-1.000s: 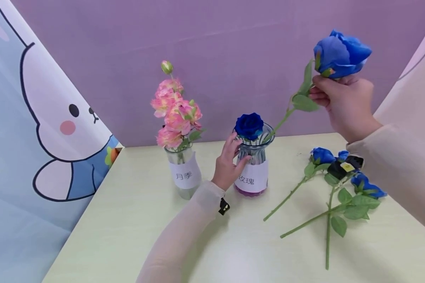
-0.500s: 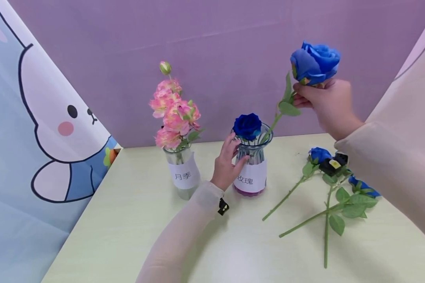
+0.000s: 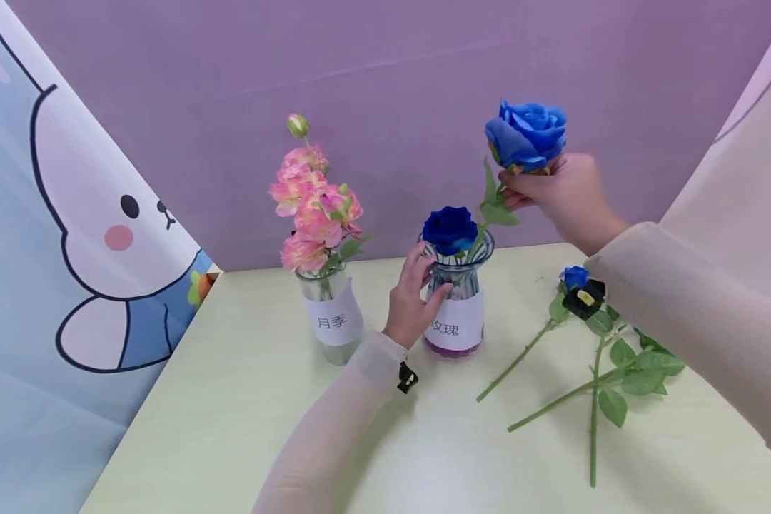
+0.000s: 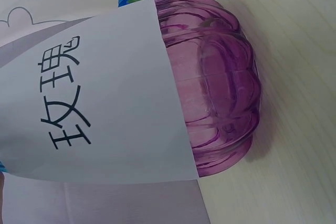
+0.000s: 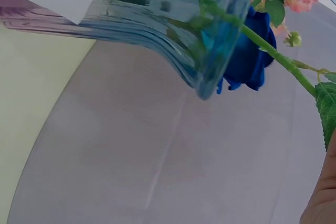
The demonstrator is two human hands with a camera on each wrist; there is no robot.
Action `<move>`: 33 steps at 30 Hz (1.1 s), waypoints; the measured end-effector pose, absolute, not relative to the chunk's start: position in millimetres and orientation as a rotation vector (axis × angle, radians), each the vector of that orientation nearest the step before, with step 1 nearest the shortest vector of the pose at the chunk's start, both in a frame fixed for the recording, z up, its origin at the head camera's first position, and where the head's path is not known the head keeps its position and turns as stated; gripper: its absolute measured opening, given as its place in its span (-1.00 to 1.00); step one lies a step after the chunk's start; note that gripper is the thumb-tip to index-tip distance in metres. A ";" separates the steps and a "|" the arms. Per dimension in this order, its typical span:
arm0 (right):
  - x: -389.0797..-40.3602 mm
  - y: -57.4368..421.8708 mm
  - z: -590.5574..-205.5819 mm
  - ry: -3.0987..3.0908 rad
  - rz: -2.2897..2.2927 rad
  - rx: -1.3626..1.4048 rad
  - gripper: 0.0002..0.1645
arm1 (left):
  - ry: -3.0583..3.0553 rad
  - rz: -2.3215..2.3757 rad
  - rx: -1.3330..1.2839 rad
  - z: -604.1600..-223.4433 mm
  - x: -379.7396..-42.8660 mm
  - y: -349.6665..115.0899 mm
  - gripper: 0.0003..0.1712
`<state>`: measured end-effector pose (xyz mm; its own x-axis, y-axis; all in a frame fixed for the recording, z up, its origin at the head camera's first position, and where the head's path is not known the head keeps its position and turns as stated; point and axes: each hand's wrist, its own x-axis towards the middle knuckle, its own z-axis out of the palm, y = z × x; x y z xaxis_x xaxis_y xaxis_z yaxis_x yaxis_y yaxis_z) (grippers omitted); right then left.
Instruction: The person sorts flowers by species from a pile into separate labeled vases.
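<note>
My right hand [image 3: 572, 196] pinches a blue rose [image 3: 528, 135] just beneath its bloom, above and right of a ribbed glass vase [image 3: 469, 284]. In the right wrist view the rose's green stem [image 5: 270, 51] slants down through the vase mouth. A darker blue rose [image 3: 450, 230] stands in the same vase, its bloom low at the rim. My left hand [image 3: 414, 296] holds the vase at the left of its neck, thumb in front. The left wrist view shows the vase's purple base [image 4: 226, 87] on the table and its white paper label [image 4: 115, 98] with characters.
Left of my left hand stands a clear glass vase [image 3: 334, 350] with pink flowers [image 3: 318, 207] and a label. Several blue roses lie on the table at right, stems [image 3: 514, 360] toward me, partly hidden by my right sleeve [image 3: 674, 307]. A purple backdrop [image 3: 385, 86] rises behind.
My right hand has moved left and down with the blue rose, and its stem has sunk deeper into the vase. My left hand has stayed at the vase.
</note>
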<state>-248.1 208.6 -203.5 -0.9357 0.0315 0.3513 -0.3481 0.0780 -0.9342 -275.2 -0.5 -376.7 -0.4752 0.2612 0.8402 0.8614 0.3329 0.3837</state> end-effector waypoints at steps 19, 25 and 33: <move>-253.5 197.5 -233.6 -2.258 1.797 0.319 -0.69 | -1.926 -1.115 -0.978 -375.7 -275.6 -0.2 -0.41; -253.7 198.6 -242.9 -2.341 1.777 0.340 -0.58 | -1.921 -1.119 -0.985 -376.1 -275.6 -0.7 -0.40; -256.5 194.5 -253.9 -2.379 1.655 0.342 -0.69 | -1.919 -1.119 -0.993 -376.3 -275.9 -0.5 -0.39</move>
